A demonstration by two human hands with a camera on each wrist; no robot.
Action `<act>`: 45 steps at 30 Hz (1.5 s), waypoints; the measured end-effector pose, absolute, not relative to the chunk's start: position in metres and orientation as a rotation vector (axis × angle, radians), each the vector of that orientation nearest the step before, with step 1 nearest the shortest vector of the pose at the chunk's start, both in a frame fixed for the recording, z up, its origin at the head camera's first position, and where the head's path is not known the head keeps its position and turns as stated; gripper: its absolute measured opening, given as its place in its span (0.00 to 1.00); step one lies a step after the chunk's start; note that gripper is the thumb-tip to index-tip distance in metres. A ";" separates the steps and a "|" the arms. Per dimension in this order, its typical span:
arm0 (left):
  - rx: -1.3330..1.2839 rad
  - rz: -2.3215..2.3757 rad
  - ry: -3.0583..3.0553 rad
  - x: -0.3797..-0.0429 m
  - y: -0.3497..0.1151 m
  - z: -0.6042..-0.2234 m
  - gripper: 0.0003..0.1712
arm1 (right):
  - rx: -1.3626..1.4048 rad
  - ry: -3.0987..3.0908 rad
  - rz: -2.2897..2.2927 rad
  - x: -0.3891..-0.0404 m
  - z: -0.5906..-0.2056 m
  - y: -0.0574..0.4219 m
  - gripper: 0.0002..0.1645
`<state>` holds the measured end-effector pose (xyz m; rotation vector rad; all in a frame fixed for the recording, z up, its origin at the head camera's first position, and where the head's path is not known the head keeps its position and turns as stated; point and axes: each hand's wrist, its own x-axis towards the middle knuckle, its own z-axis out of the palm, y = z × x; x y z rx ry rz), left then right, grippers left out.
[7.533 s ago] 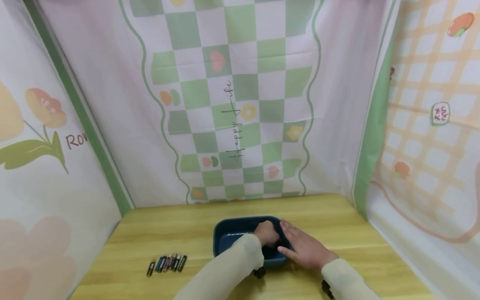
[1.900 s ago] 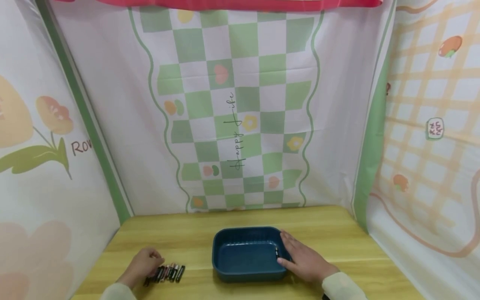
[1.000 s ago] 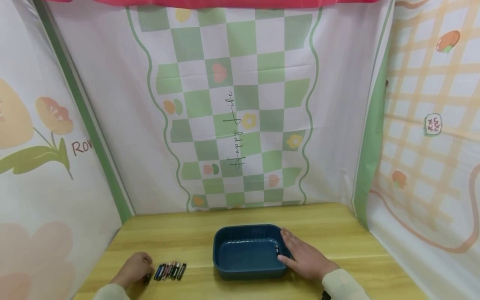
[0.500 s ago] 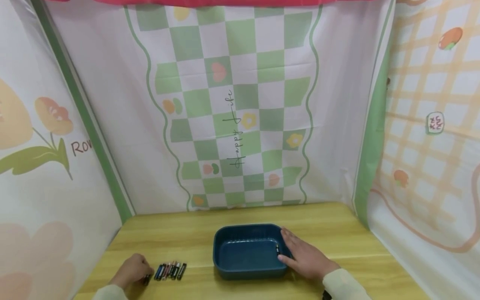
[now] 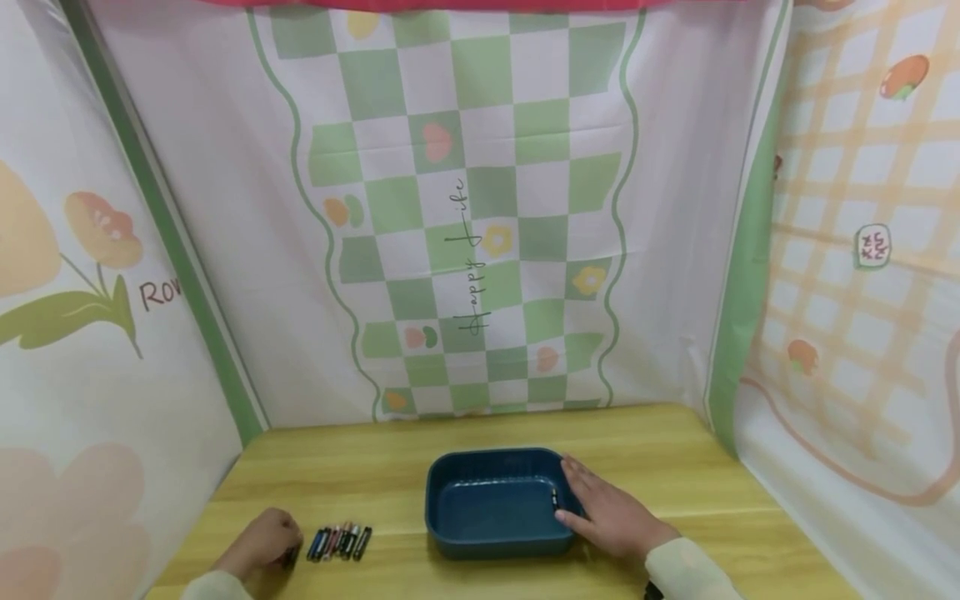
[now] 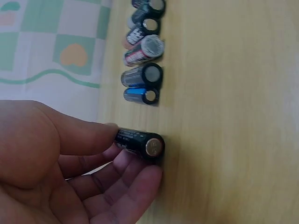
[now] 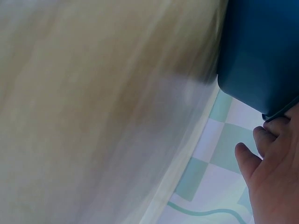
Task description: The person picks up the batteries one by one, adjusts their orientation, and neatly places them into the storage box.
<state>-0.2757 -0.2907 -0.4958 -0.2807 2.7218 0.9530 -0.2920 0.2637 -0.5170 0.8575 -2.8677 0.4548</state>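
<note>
My left hand (image 5: pixel 266 537) is low over the left of the table, pinching a dark battery (image 6: pixel 133 141) between thumb and fingers. Beside it lies a row of several batteries (image 5: pixel 337 542) in black, blue and reddish wraps, side by side; the left wrist view shows their flat ends, such as that of a blue battery (image 6: pixel 140 95). My right hand (image 5: pixel 611 512) rests on the right rim of a dark blue rectangular container (image 5: pixel 502 548), its fingers extended along the side and the thumb over the near corner. One battery (image 5: pixel 555 499) lies inside against the container's right wall.
The pale wooden table (image 5: pixel 405 442) carries all of this. A checkered green and white cloth (image 5: pixel 491 250) hangs behind it, and patterned cloths stand along the left and right sides.
My left hand was inside the container, then moved left to the batteries and drew slightly away from the row to the single battery. My right hand has stayed on the container's rim.
</note>
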 end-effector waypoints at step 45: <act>-0.229 1.942 2.078 -0.299 -0.272 -0.482 0.28 | 0.847 -2.884 0.452 -0.290 -0.514 0.262 0.48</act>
